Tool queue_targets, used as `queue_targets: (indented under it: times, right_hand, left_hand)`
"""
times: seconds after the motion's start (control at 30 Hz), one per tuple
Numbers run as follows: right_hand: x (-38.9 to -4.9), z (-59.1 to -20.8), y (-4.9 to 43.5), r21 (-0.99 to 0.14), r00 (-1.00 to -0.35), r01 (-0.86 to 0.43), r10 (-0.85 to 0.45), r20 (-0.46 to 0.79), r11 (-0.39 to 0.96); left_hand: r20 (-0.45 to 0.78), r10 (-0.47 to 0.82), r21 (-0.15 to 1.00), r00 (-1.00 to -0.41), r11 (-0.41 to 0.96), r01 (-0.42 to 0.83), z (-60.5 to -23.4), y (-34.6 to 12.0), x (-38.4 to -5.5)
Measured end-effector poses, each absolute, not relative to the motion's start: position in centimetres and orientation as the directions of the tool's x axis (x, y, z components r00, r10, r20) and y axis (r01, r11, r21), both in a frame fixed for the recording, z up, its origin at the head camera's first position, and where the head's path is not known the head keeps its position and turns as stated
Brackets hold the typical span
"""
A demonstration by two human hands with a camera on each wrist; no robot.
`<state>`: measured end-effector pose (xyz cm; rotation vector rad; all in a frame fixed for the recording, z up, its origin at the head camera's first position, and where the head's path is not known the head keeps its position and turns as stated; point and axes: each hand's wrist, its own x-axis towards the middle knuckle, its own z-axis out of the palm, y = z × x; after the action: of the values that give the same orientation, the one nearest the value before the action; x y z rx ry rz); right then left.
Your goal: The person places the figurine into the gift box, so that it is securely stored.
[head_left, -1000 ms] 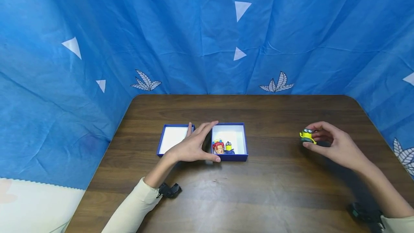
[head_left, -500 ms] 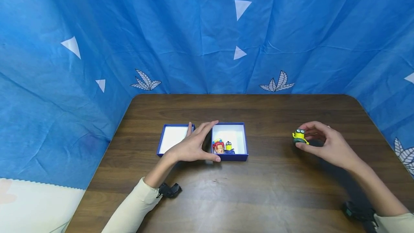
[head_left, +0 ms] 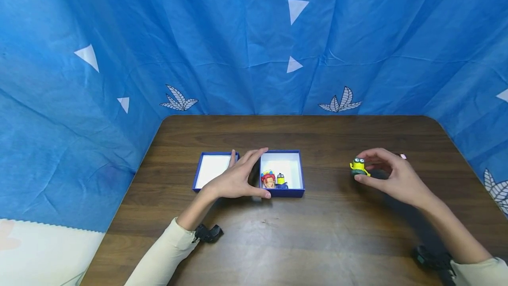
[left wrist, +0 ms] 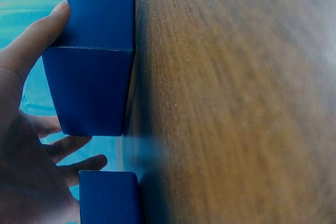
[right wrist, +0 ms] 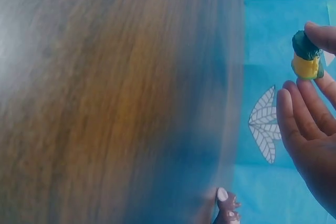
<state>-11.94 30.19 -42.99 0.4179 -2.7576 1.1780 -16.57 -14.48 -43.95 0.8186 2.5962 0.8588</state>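
Note:
In the head view an open blue box [head_left: 293,193] with a white inside stands at the table's middle. Within its front part are a red-and-tan figurine [head_left: 268,180] and a yellow-and-blue Minion figurine [head_left: 281,180]. My left hand [head_left: 238,181] holds this box at its left side, thumb on the front wall and fingers reaching to the back. To the right, my right hand [head_left: 397,178] pinches a yellow-and-green Minion figurine [head_left: 359,167] above the table. The right wrist view shows that Minion figurine [right wrist: 306,56] between thumb and fingers.
A shallow blue lid [head_left: 212,169] with a white inside lies left of the box, partly behind my left hand. Beyond my right hand, a small brown-and-pink figurine [right wrist: 227,205] stands on the table. A blue curtain [head_left: 254,47] hangs behind the table [head_left: 317,242].
My right hand has moved left with the Minion figurine, nearer to the box. A bit of the pink figurine has come into sight behind it. My left hand and the box have stayed put.

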Motion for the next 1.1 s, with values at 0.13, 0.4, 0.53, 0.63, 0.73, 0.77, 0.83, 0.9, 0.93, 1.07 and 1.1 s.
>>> queue_targets:
  times: [0.13,0.4,0.53,0.63,0.73,0.77,0.83,0.9,0.93,1.07,1.1]
  right_hand:
    - [-12.0,-42.9,29.7,-0.689,-0.95,-0.311,-0.218,0.222,0.655]
    - [-12.0,-42.8,28.8,-0.693,-0.948,-0.318,-0.229,0.221,0.647]
    - [-12.0,-42.8,28.2,-0.7,-0.947,-0.32,-0.23,0.223,0.639]
    - [-12.0,-42.7,27.9,-0.7,-0.946,-0.323,-0.236,0.222,0.637]
    - [-12.0,-42.6,27.6,-0.704,-0.948,-0.318,-0.233,0.218,0.635]
    - [-12.0,-42.5,27.5,-0.704,-0.948,-0.318,-0.232,0.219,0.635]
    - [-12.0,-42.4,27.3,-0.707,-0.949,-0.316,-0.23,0.217,0.633]
    - [-12.0,-42.3,27.1,-0.704,-0.947,-0.318,-0.237,0.215,0.634]
    - [-12.0,-42.3,26.9,-0.705,-0.947,-0.32,-0.239,0.215,0.633]
    - [-12.0,-42.5,26.3,-0.692,-0.937,-0.346,-0.276,0.215,0.634]
    - [-12.0,-42.5,26.2,-0.69,-0.935,-0.35,-0.281,0.216,0.634]
  left_hand:
    - [-0.082,0.599,0.619,-0.797,0.657,0.43,-43.9,-14.5,-16.6]
    - [-0.09,0.596,0.621,-0.798,0.66,0.423,-43.9,-14.5,-16.5]
    - [-0.09,0.595,0.62,-0.799,0.661,0.423,-43.9,-14.5,-16.5]
    - [-0.087,0.596,0.614,-0.798,0.663,0.429,-44.0,-14.5,-16.5]
    - [-0.089,0.597,0.61,-0.798,0.666,0.43,-44.0,-14.5,-16.6]
    - [-0.09,0.596,0.61,-0.798,0.666,0.429,-44.1,-14.5,-16.6]
    - [-0.091,0.595,0.612,-0.798,0.666,0.427,-44.1,-14.5,-16.6]
    - [-0.09,0.596,0.614,-0.798,0.664,0.426,-44.1,-14.5,-16.7]
    - [-0.09,0.596,0.615,-0.798,0.663,0.426,-44.1,-14.5,-16.7]
    - [-0.086,0.597,0.618,-0.798,0.66,0.427,-44.1,-14.5,-16.7]
    - [-0.085,0.597,0.618,-0.798,0.66,0.427,-44.1,-14.5,-16.7]
